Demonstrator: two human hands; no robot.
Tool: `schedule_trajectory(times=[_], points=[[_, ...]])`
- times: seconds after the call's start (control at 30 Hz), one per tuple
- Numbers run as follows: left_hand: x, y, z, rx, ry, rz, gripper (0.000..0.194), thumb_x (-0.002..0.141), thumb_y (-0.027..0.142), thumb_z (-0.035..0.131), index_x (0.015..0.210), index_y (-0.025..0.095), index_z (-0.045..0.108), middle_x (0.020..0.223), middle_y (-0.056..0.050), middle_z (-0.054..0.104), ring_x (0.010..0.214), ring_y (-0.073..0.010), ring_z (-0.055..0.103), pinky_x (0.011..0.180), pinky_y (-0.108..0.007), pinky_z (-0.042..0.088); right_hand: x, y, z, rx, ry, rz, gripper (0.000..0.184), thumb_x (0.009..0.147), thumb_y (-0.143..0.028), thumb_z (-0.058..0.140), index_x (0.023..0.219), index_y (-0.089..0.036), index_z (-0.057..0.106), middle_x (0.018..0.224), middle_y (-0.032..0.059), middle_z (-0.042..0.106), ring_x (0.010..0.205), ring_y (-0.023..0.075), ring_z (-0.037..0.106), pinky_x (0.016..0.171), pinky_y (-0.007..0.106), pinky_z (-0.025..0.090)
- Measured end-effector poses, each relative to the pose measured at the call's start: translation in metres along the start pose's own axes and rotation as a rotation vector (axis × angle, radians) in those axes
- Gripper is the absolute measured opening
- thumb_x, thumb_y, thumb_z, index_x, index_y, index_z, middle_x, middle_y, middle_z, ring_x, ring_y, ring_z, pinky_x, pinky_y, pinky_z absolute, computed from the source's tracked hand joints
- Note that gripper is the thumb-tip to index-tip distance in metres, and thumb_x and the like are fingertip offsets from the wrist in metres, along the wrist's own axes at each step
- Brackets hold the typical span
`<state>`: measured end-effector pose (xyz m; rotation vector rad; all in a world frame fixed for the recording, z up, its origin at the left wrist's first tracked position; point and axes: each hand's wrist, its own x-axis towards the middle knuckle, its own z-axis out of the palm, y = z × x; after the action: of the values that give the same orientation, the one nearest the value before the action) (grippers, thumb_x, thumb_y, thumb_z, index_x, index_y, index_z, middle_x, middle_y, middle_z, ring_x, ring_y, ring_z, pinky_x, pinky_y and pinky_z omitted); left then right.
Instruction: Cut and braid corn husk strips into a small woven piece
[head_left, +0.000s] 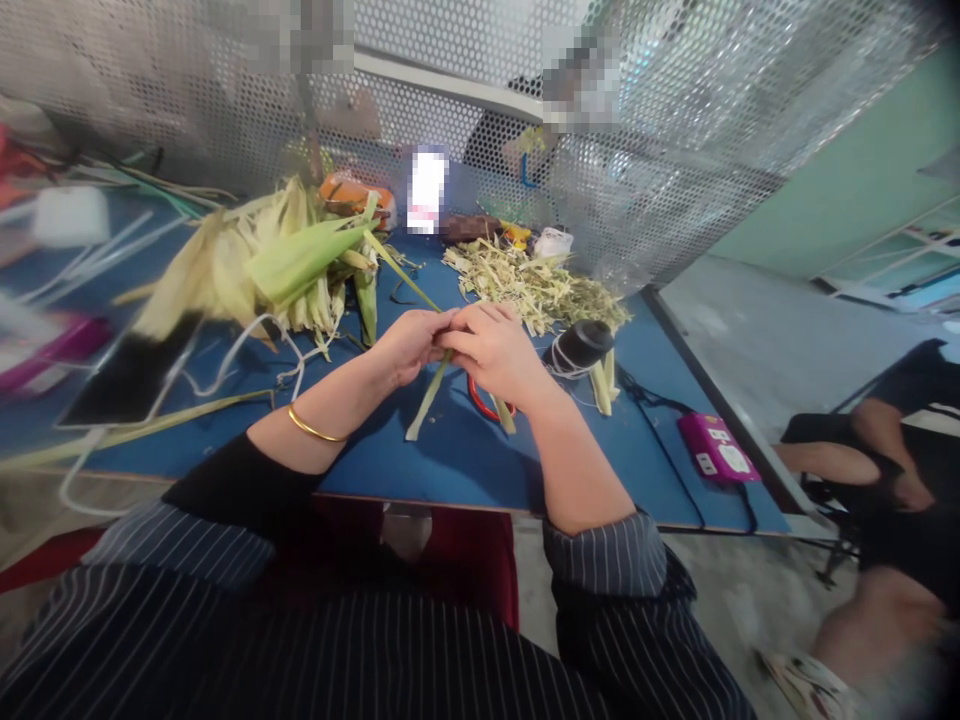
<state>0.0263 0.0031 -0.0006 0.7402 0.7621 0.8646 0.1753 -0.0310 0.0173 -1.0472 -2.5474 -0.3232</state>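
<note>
Both my hands meet over the middle of the blue table (pixel 450 460). My left hand (pixel 409 345) and my right hand (pixel 491 350) are closed, pinching pale green leaf strips (pixel 425 403) that hang down toward me. One long thin strip (pixel 401 272) runs up and left from my fingers. A gold bangle (pixel 313 430) circles my left wrist. Red-handled scissors (pixel 484 403) lie on the table just under my right hand.
A heap of green and yellow husk leaves (pixel 270 265) lies at the back left, a pile of leaf scraps (pixel 536 285) at the back right. A black spool (pixel 581 345), a pink device (pixel 716 448) with a cable and a dark phone (pixel 124 385) lie about. Another person's legs (pixel 862 455) show at the right.
</note>
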Motion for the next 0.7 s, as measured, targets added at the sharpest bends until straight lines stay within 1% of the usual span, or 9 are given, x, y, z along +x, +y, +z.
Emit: schedule_trajectory(times=[0.13,0.2,0.27,0.37,0.43,0.47,0.57,0.63,0.7], points=[[0.001,-0.001,0.000,0.054,-0.035,0.069,0.015,0.080,0.019,0.062,0.068,0.009,0.061,0.058,-0.002,0.057,0.050,-0.0074,0.052,0.050,-0.019,0.043,0.000,-0.002,0.002,-0.017,-0.004,0.037,0.012,0.085,-0.017,0.054,0.080,-0.021,0.064,0.091,0.0054,0.059,0.089,0.0209,0.049,0.084,0.039,0.032],[0.001,-0.001,0.000,0.063,-0.031,0.077,0.016,0.079,0.019,0.063,0.066,0.010,0.060,0.056,-0.001,0.057,0.048,-0.0073,0.052,0.051,-0.019,0.044,0.001,-0.003,0.001,0.083,0.052,0.079,0.011,0.086,-0.019,0.054,0.079,-0.021,0.062,0.090,0.0041,0.060,0.088,0.0197,0.051,0.086,0.039,0.033],[0.000,0.000,-0.001,0.111,-0.065,0.067,0.016,0.080,0.018,0.060,0.066,0.010,0.061,0.058,-0.003,0.061,0.051,-0.0091,0.056,0.057,-0.021,0.048,0.001,-0.004,0.000,0.258,0.162,0.156,0.008,0.085,-0.020,0.056,0.079,-0.021,0.061,0.090,0.0028,0.060,0.089,0.0179,0.054,0.087,0.037,0.035],[-0.002,0.001,-0.003,0.188,-0.154,0.008,0.023,0.086,0.019,0.051,0.073,0.007,0.067,0.069,-0.011,0.070,0.065,-0.0166,0.067,0.070,-0.028,0.053,0.002,-0.001,0.001,0.558,0.358,0.370,0.007,0.082,-0.023,0.057,0.076,-0.020,0.057,0.083,0.0009,0.058,0.082,0.0153,0.055,0.081,0.033,0.041],[-0.003,0.002,-0.004,0.226,-0.193,-0.023,0.029,0.088,0.026,0.049,0.080,0.007,0.070,0.080,-0.015,0.072,0.071,-0.0203,0.069,0.073,-0.032,0.054,0.002,0.003,0.005,0.723,0.447,0.548,0.013,0.081,-0.029,0.058,0.072,-0.020,0.054,0.074,-0.0010,0.055,0.072,0.0134,0.052,0.072,0.030,0.042],[-0.003,0.002,-0.004,0.245,-0.209,-0.029,0.032,0.089,0.030,0.050,0.082,0.007,0.070,0.083,-0.016,0.072,0.072,-0.0205,0.069,0.073,-0.032,0.054,0.002,0.005,0.008,0.784,0.474,0.634,0.016,0.080,-0.031,0.059,0.069,-0.020,0.053,0.069,-0.0021,0.053,0.067,0.0125,0.050,0.068,0.029,0.042],[-0.005,0.001,-0.003,0.292,-0.232,-0.011,0.033,0.085,0.038,0.058,0.086,0.008,0.071,0.085,-0.016,0.073,0.071,-0.0186,0.069,0.070,-0.029,0.054,0.001,0.013,0.020,0.898,0.468,0.804,0.024,0.076,-0.034,0.062,0.062,-0.020,0.050,0.058,-0.0039,0.048,0.058,0.0105,0.045,0.059,0.027,0.039],[-0.006,0.000,-0.001,0.317,-0.209,0.006,0.026,0.081,0.034,0.065,0.087,0.009,0.071,0.082,-0.013,0.073,0.068,-0.0162,0.069,0.068,-0.027,0.054,-0.001,0.017,0.025,0.926,0.420,0.854,0.027,0.075,-0.034,0.063,0.059,-0.019,0.049,0.054,-0.0043,0.047,0.054,0.0098,0.043,0.056,0.026,0.037],[-0.008,0.000,0.001,0.324,-0.161,0.020,0.020,0.078,0.028,0.069,0.084,0.009,0.071,0.079,-0.011,0.073,0.065,-0.0136,0.067,0.066,-0.024,0.053,-0.002,0.019,0.025,0.909,0.375,0.868,0.028,0.077,-0.038,0.062,0.060,-0.019,0.050,0.054,-0.0039,0.049,0.053,0.0096,0.044,0.053,0.025,0.036]])
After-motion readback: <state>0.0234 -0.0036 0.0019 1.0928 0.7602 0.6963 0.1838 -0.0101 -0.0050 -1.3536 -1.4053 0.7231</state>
